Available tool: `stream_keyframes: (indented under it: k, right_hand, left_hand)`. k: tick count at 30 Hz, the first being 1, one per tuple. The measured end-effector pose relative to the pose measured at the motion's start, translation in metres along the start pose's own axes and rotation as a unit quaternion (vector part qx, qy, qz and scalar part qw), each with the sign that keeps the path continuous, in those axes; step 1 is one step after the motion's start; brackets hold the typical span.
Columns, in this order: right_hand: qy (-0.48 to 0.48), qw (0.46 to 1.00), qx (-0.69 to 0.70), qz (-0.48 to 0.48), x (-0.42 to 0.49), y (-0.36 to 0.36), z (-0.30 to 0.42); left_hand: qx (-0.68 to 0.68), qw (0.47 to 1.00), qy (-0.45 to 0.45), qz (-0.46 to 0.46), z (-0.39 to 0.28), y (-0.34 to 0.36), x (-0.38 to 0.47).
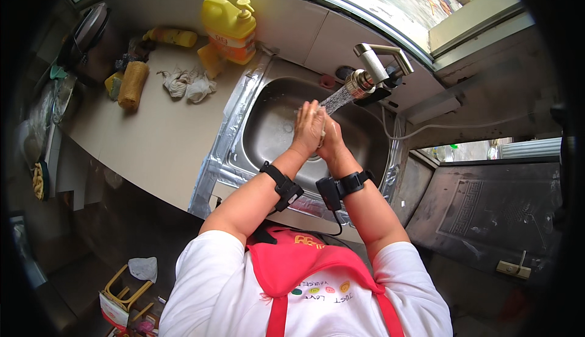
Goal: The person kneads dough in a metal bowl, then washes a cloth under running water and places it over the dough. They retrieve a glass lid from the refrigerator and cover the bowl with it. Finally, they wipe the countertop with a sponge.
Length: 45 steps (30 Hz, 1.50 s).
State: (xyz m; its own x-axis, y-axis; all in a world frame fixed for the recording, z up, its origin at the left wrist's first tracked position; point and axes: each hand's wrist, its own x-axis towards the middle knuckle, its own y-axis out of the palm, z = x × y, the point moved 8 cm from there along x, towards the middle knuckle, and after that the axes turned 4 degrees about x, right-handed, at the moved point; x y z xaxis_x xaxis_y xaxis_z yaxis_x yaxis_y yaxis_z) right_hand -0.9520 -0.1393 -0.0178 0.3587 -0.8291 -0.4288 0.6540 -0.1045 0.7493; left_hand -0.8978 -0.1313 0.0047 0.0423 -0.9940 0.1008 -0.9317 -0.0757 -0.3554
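My left hand (308,126) and my right hand (332,135) are pressed palm to palm over a stainless steel sink (269,129). Their fingers point up towards the faucet (374,65). Water (336,100) streams from its spout end onto the fingertips. Something pale shows between the palms, but I cannot tell whether it is suds or a small object. Both hands look wet. A black strap with a small device sits on each forearm.
Left of the sink, the counter (169,131) holds a yellow pump jug (228,28), a yellow bottle (173,37), crumpled white cloths (187,83) and a brown scrubbing sponge (133,85). Silver tape (228,122) lines the sink's edge. A white cable (438,126) runs along the right wall.
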Motion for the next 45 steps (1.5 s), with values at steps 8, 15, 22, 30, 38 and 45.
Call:
stream_keyframes:
  k: [8,15,22,30,38,45]
  right_hand:
    - [-0.005,1.000,0.007,0.020,-0.007,0.018,-0.003]
    - [-0.080,0.997,0.002,-0.018,-0.006,0.037,0.008]
    - [-0.075,0.996,-0.027,-0.036,0.001,0.025,0.030]
    - [-0.016,0.990,0.032,0.139,-0.031,0.051,-0.015]
    - [-0.038,0.990,0.060,0.123,0.003,0.021,0.021]
    - [0.019,0.995,0.034,0.095,-0.014,0.044,-0.003]
  left_hand:
    - [-0.051,0.997,0.051,-0.038,0.001,-0.020,0.022]
    - [-0.009,0.999,0.032,-0.024,-0.001,-0.011,0.034]
    - [-0.071,0.989,0.104,-0.076,-0.025,-0.013,0.005]
    - [-0.076,0.991,-0.062,-0.090,0.027,-0.044,0.031]
    - [-0.157,0.986,-0.040,-0.036,-0.008,-0.010,-0.021]
    - [-0.085,0.974,0.191,-0.090,-0.053,-0.030,-0.021]
